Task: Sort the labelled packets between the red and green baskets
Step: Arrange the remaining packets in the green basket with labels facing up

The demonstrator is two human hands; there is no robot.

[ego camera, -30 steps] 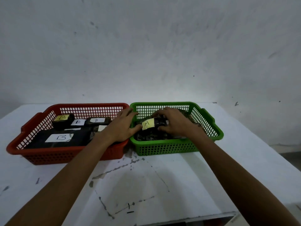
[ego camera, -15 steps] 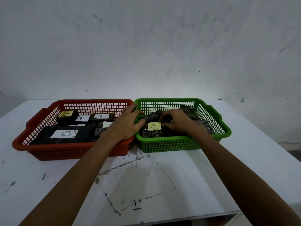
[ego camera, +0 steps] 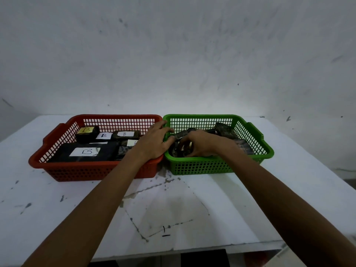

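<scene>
Head view: yellow label (ego camera: 190, 144) now hand-covered.

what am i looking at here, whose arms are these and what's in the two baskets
This picture comes from a camera worn on a person's head, looking down at their own bare arms. On the white scuffed table sit a red plastic mesh basket and a green plastic mesh basket, side by side. The red one holds dark packets with paper labels marked B. The left hand rests across the baskets' adjoining rims. The right hand reaches among dark packets in the green basket; its grip is unclear.
</scene>
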